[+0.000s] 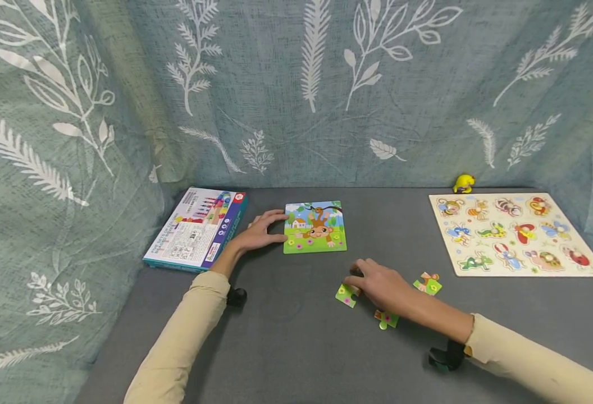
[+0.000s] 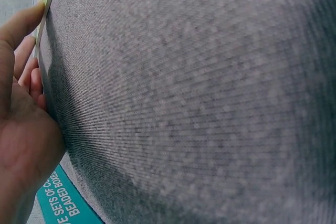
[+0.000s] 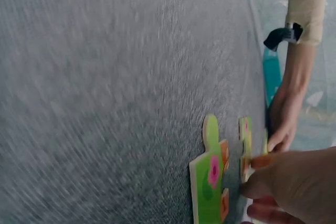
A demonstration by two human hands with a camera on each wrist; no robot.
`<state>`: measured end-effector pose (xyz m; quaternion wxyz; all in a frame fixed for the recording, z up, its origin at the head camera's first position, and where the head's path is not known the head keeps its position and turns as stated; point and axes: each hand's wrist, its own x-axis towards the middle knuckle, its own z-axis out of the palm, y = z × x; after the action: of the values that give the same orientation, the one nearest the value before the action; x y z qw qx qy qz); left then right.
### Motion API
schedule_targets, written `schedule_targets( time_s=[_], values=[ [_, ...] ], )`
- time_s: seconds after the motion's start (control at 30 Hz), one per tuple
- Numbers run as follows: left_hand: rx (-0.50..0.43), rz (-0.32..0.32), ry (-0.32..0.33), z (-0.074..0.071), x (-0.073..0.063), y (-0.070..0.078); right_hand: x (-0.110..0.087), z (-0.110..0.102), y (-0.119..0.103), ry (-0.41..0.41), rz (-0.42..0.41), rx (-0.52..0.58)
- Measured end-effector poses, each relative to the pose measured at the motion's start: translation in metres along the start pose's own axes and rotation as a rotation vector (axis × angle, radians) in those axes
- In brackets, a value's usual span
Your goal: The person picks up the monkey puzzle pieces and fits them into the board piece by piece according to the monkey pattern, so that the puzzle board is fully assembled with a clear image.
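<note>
A square board with a monkey picture [image 1: 319, 242] lies flat toward the back of the table. My left hand [image 1: 262, 231] is at its left side, thumb and fingertips touching the edge with the fingers extended. Nearer to me, my right hand [image 1: 383, 285] curls its thumb and fingers over a green jigsaw puzzle piece [image 1: 345, 295] with flowers, pinching its far side, which the fingers partly hide. Beside and under the right wrist lie two more jigsaw pieces, one with brown and green [image 1: 430, 285] and another with a green knob and pink flower [image 3: 207, 177].
A boxed bead set [image 1: 190, 233] lies left of my left hand. At the right is a wooden insect puzzle board [image 1: 516, 235], with a small yellow toy [image 1: 463, 183] behind it. A leaf-patterned curtain [image 1: 276, 95] borders the grey table [image 1: 286, 336].
</note>
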<state>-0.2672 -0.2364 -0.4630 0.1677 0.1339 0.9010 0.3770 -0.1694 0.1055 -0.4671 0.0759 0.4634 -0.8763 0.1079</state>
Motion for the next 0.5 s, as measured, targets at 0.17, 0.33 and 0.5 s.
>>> schedule_targets(
  time_s=[0.17, 0.33, 0.5],
  values=[
    [0.015, -0.005, -0.003, 0.001, 0.001, 0.000, 0.000, 0.001, -0.006, 0.006, 0.049, 0.044],
    [0.014, 0.007, 0.013, -0.001, 0.001, -0.002, 0.002, -0.004, -0.017, -0.097, -0.042, 0.028],
    [0.018, 0.018, 0.011, 0.000, 0.001, -0.004, 0.006, -0.001, -0.024, -0.145, -0.120, 0.086]
  ],
)
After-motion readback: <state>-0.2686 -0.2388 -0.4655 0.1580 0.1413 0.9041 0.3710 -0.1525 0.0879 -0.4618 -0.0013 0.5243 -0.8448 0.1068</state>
